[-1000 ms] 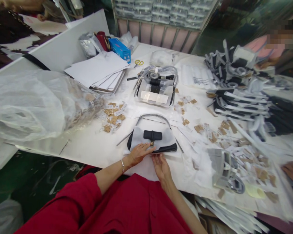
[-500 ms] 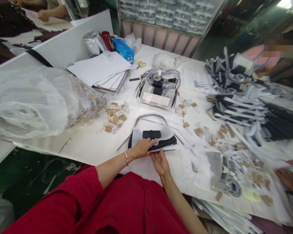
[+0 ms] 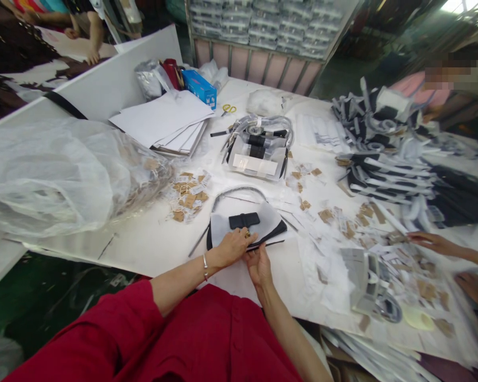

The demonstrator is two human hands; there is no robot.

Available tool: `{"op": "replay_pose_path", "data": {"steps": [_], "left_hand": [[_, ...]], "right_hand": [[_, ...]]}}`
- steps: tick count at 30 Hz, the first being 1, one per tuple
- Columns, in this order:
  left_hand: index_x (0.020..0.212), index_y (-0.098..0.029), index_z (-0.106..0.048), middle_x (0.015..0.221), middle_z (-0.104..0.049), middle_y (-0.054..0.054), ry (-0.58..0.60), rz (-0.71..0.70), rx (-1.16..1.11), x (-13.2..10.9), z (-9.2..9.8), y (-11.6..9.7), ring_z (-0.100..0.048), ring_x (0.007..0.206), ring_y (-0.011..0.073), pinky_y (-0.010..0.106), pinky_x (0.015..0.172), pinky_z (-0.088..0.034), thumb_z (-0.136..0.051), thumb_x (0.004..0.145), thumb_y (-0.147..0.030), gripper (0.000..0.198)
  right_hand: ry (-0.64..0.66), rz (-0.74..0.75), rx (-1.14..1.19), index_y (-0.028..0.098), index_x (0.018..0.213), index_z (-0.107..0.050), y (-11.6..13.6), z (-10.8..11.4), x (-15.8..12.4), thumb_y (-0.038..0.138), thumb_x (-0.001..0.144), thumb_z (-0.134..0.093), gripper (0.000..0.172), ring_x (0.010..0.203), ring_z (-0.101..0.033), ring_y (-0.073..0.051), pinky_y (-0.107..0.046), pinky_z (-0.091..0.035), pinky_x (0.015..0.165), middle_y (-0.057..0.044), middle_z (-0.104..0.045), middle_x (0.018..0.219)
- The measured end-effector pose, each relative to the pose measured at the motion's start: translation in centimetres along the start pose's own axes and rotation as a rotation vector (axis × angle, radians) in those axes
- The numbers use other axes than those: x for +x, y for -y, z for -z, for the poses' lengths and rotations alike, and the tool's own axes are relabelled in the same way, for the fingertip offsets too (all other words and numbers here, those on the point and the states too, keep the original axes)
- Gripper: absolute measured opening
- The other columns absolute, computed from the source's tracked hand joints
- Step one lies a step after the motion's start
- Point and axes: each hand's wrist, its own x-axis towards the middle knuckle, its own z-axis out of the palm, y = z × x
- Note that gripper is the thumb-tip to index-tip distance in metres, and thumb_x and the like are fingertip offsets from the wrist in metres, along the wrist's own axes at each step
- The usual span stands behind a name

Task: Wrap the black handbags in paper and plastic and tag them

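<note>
A black handbag (image 3: 276, 232), its flap covered by a pale sheet (image 3: 219, 227), lies in front of me. A dark strap piece (image 3: 244, 219) sits on the sheet, and a wrapped handle (image 3: 239, 189) arches behind. My left hand (image 3: 235, 245) rests over the bag's front edge, its fingers bent and closed on it. Palm up, my right hand (image 3: 258, 265) grips the same edge from below, fingertips partly hidden under the bag. Farther back lies another wrapped handbag (image 3: 257, 151) with a white card on its front.
Brown tags (image 3: 189, 199) lie left of the bag; more are scattered right. A plastic bag (image 3: 56, 175), paper sheets (image 3: 163, 119), a blue box (image 3: 199, 88) and yellow scissors (image 3: 229, 109) are around. Wrapped bags (image 3: 386, 180) pile up at right, near a co-worker's hand (image 3: 434, 243).
My left fingers have drawn in toward the bag's front edge, and the bag has shifted slightly. At right, a co-worker's hand has come in over the tags.
</note>
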Motion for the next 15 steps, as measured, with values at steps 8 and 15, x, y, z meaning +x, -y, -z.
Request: {"op": "replay_pose_path", "data": {"steps": [8,15], "left_hand": [[0.138,-0.018,-0.039,0.123,-0.055,0.016,-0.095,0.053,0.138,-0.8,-0.8,-2.1,-0.056,0.099,0.0254,0.040,0.082,-0.045,-0.043,0.096,-0.019,0.042],[0.138,-0.016,-0.040,0.117,-0.058,0.016,-0.119,-0.016,0.208,-1.6,-1.2,-1.7,-0.057,0.095,0.0265,0.041,0.078,-0.044,-0.040,0.096,-0.018,0.042]], "right_hand": [[-0.123,-0.036,0.041,0.022,0.108,-0.069,-1.0,-1.3,-0.8,0.049,0.085,-0.065,0.036,0.092,-0.068,-0.016,-0.029,-0.054,0.083,-0.004,-0.074,0.103],[-0.182,-0.130,0.022,0.021,0.100,-0.070,0.0,-2.8,-2.2,0.057,0.080,-0.067,0.041,0.091,-0.070,-0.018,-0.029,-0.056,0.076,-0.005,-0.074,0.099]]}}
